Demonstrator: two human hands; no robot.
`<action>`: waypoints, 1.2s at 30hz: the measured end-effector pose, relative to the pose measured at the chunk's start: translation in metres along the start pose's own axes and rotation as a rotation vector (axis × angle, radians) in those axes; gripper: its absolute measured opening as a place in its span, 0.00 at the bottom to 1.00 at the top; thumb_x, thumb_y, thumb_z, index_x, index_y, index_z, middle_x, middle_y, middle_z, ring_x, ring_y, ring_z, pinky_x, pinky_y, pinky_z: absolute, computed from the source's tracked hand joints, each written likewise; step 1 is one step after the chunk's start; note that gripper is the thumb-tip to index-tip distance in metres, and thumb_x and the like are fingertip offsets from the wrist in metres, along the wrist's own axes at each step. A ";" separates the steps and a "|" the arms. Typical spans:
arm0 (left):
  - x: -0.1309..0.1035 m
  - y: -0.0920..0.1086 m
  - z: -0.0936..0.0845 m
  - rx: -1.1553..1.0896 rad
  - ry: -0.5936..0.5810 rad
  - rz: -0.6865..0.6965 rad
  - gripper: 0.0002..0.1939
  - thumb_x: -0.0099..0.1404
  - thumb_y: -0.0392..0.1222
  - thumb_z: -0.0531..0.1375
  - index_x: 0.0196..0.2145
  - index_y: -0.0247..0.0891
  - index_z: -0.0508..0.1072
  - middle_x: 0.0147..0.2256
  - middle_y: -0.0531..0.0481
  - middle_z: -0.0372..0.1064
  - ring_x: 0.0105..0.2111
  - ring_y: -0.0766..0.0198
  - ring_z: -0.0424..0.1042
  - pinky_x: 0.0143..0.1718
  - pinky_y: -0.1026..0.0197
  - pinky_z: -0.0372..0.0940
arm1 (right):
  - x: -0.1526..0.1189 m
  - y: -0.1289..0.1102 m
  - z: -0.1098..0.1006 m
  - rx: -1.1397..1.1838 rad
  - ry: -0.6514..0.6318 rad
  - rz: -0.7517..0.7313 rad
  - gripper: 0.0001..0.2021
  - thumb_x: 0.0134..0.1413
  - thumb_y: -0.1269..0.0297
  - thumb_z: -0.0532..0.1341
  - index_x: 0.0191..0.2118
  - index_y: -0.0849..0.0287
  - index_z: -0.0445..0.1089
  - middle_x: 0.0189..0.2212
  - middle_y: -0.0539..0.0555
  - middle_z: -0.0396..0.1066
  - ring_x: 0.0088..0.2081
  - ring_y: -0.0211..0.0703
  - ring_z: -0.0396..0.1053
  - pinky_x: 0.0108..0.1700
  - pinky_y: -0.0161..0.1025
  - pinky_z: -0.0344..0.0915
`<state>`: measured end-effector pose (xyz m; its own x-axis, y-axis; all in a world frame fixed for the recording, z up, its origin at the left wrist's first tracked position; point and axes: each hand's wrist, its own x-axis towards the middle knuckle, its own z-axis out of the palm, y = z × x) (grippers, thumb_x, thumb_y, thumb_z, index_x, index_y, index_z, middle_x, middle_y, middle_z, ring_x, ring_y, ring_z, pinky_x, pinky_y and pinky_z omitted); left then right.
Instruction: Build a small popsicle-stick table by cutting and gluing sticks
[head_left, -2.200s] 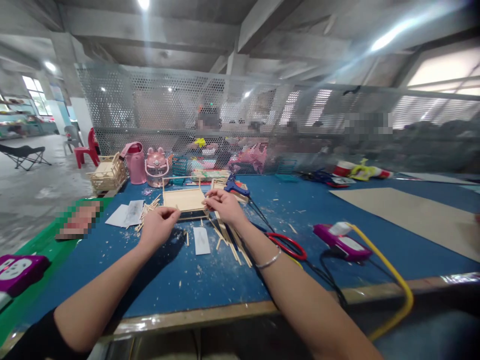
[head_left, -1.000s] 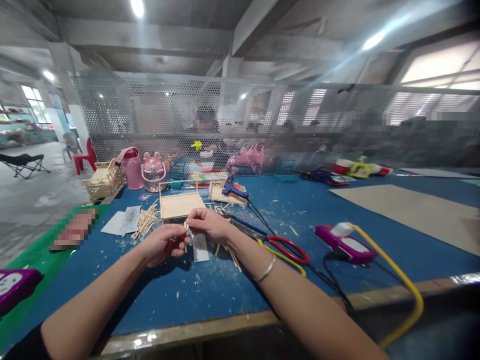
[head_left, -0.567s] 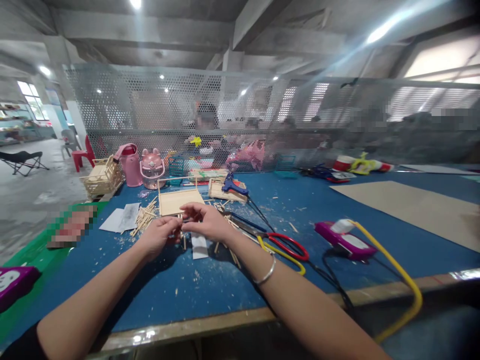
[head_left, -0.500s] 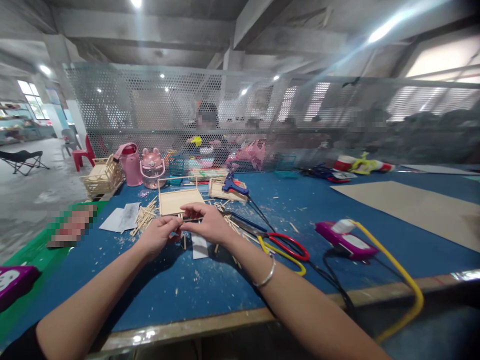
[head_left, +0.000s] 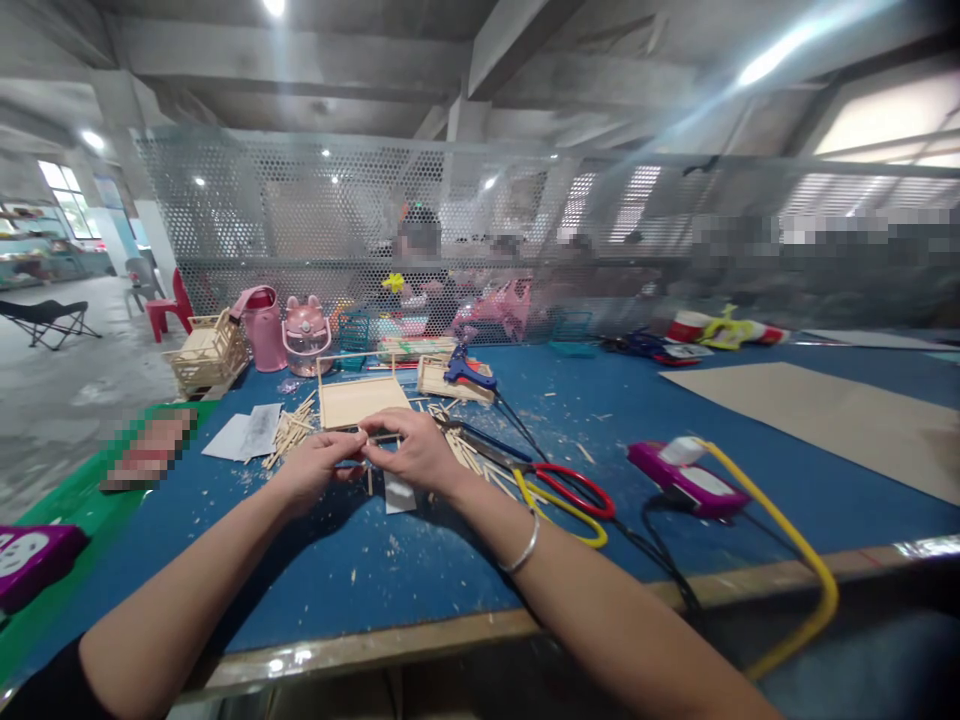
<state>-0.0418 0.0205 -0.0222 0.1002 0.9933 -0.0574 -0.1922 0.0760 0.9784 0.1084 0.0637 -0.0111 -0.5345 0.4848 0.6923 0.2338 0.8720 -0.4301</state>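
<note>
In the head view, my left hand [head_left: 319, 468] and my right hand [head_left: 412, 448] meet over the blue table, fingertips pinched together. Between them shows a small piece made of thin wooden sticks [head_left: 386, 437], mostly covered by my fingers. Just beyond stands a pale wooden frame with a flat base [head_left: 364, 402]. Loose wooden sticks [head_left: 292, 430] lie in a heap left of the frame, and more are scattered under my right hand. A white paper slip [head_left: 400, 494] lies below my hands.
A blue glue gun [head_left: 471, 370] rests on another wooden piece behind my right hand. Two pairs of scissors, red-handled [head_left: 577, 488] and yellow-handled [head_left: 559, 515], lie to the right. A purple power strip [head_left: 690, 480] with a yellow cord sits farther right. Pink bottles [head_left: 264, 330] stand at back left.
My fingers have shifted slightly around the small stick piece, with the right fingers curling closer to the left. The view has moved a little; objects on the table stay in place.
</note>
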 end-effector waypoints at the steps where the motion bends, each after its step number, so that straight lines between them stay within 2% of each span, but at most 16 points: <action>1: 0.000 0.000 -0.001 -0.027 0.006 0.010 0.13 0.45 0.47 0.65 0.25 0.34 0.75 0.26 0.50 0.69 0.27 0.70 0.65 0.30 0.68 0.61 | 0.000 0.001 0.001 -0.017 0.013 -0.018 0.07 0.44 0.68 0.59 0.32 0.60 0.71 0.30 0.53 0.73 0.33 0.38 0.69 0.39 0.35 0.63; 4: 0.002 0.000 -0.003 -0.070 0.024 0.042 0.14 0.43 0.45 0.67 0.27 0.34 0.75 0.23 0.52 0.67 0.23 0.74 0.63 0.27 0.69 0.59 | -0.001 0.001 0.003 -0.019 0.054 -0.071 0.07 0.44 0.67 0.60 0.33 0.60 0.70 0.32 0.54 0.72 0.36 0.38 0.68 0.41 0.36 0.63; 8: 0.003 0.000 -0.007 -0.010 -0.015 0.053 0.12 0.44 0.45 0.66 0.24 0.33 0.74 0.20 0.54 0.65 0.21 0.74 0.62 0.24 0.70 0.56 | -0.001 0.000 0.005 0.038 0.059 -0.077 0.07 0.45 0.69 0.60 0.34 0.61 0.69 0.35 0.55 0.71 0.40 0.39 0.67 0.44 0.37 0.62; 10: 0.003 0.000 -0.007 0.008 0.019 0.071 0.13 0.43 0.45 0.67 0.24 0.33 0.75 0.21 0.53 0.66 0.23 0.73 0.62 0.26 0.69 0.56 | -0.001 0.000 0.005 0.087 0.023 -0.013 0.08 0.43 0.68 0.61 0.34 0.61 0.68 0.34 0.55 0.71 0.39 0.39 0.67 0.43 0.37 0.63; 14: 0.004 0.001 -0.004 -0.027 0.066 0.097 0.15 0.43 0.46 0.67 0.28 0.34 0.75 0.26 0.52 0.69 0.26 0.72 0.64 0.29 0.68 0.58 | -0.001 0.001 0.003 0.236 -0.038 0.177 0.18 0.38 0.65 0.65 0.40 0.62 0.66 0.33 0.53 0.70 0.34 0.38 0.67 0.38 0.36 0.64; 18: 0.004 0.002 -0.003 -0.070 0.073 0.063 0.14 0.43 0.45 0.67 0.28 0.35 0.75 0.25 0.53 0.68 0.23 0.74 0.62 0.27 0.69 0.56 | -0.001 0.004 0.003 0.353 -0.052 0.260 0.17 0.41 0.67 0.62 0.42 0.62 0.67 0.32 0.53 0.70 0.33 0.36 0.67 0.36 0.35 0.64; 21: 0.002 0.001 -0.003 -0.099 0.035 0.010 0.13 0.44 0.45 0.67 0.27 0.34 0.75 0.22 0.54 0.66 0.22 0.74 0.62 0.25 0.70 0.56 | -0.001 0.006 0.004 0.368 -0.075 0.259 0.20 0.41 0.67 0.63 0.45 0.61 0.66 0.33 0.53 0.70 0.33 0.36 0.67 0.35 0.35 0.64; 25: 0.001 0.000 -0.001 -0.133 0.058 -0.044 0.11 0.45 0.43 0.66 0.27 0.34 0.74 0.27 0.51 0.69 0.26 0.71 0.64 0.28 0.68 0.58 | -0.001 0.006 0.006 0.268 -0.040 0.155 0.13 0.41 0.65 0.64 0.37 0.61 0.71 0.33 0.54 0.71 0.34 0.38 0.67 0.37 0.36 0.64; 29: 0.001 0.000 0.001 -0.139 0.079 -0.074 0.09 0.46 0.41 0.66 0.25 0.34 0.74 0.27 0.51 0.69 0.27 0.71 0.65 0.29 0.68 0.59 | -0.001 0.006 0.004 0.244 -0.031 0.088 0.11 0.42 0.66 0.64 0.35 0.60 0.72 0.32 0.53 0.71 0.36 0.38 0.68 0.40 0.37 0.63; 36: 0.001 0.006 -0.005 -0.213 0.054 -0.112 0.16 0.55 0.52 0.58 0.32 0.36 0.73 0.27 0.48 0.71 0.28 0.67 0.68 0.32 0.64 0.61 | 0.001 0.011 0.001 0.396 -0.016 0.228 0.14 0.38 0.65 0.66 0.36 0.60 0.71 0.39 0.55 0.68 0.42 0.40 0.66 0.40 0.37 0.63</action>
<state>-0.0479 0.0224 -0.0175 0.0810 0.9804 -0.1796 -0.3850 0.1970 0.9017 0.1095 0.0743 -0.0155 -0.5185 0.6574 0.5468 0.0203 0.6487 -0.7608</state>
